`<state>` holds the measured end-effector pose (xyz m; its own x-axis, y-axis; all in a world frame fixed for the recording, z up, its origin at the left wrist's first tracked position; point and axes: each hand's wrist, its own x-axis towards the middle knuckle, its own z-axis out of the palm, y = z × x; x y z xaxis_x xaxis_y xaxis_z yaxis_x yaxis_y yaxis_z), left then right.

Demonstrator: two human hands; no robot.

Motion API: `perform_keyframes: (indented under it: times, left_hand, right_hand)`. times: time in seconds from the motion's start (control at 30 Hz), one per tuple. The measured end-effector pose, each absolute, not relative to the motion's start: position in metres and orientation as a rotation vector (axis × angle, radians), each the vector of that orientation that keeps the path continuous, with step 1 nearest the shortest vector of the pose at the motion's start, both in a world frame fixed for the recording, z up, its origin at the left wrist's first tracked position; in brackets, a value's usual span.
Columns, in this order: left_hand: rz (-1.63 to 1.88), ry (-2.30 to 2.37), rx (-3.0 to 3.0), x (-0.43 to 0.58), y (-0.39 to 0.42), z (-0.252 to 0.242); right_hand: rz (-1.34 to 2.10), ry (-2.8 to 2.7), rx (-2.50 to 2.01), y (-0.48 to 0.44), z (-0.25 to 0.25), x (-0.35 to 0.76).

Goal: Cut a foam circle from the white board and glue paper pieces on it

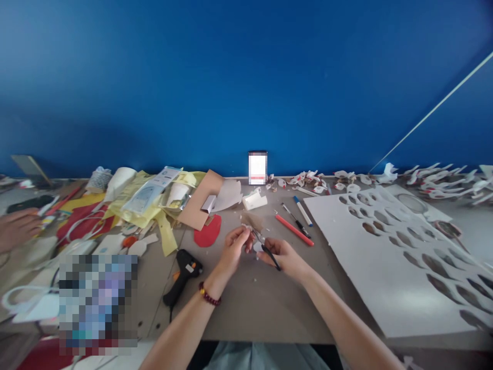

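My right hand (284, 257) is closed around the black handles of a pair of scissors (272, 257), whose blades point up and left toward my other hand. Pinched in the fingers of my left hand (235, 244) is a small pale piece, perhaps paper, mostly hidden by the fingertips. The blade tips are at or very near that piece; I cannot tell whether they touch it. A small white scrap (258, 247) shows just beneath the blades. Beaded maroon bracelet (210, 295) circles my left wrist.
A black glue gun (182, 275) and red paper piece (208, 231) lie left. Beyond my right hand are a red stick (294, 229), a pen (296, 221) and a marker (303, 210). A white sheet with cutouts (358, 272) covers the right. Another person's hand (19, 228) is far left.
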<state>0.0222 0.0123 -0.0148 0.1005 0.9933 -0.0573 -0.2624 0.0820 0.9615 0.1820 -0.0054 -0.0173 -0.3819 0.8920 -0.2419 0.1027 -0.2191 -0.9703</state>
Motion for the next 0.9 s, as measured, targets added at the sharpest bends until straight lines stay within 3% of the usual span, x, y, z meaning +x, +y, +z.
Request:
perform_keyframes:
  times: [0.67, 0.9]
  left_hand:
    - [1.069, 0.981, 1.107, 0.006, 0.019, -0.011]
    - [1.185, 0.954, 1.013, 0.018, 0.014, -0.015]
  right_hand:
    - [1.637, -1.576, -1.202, -0.004, -0.024, 0.193]
    - [1.629, -1.518, -1.198, -0.006, -0.024, 0.186]
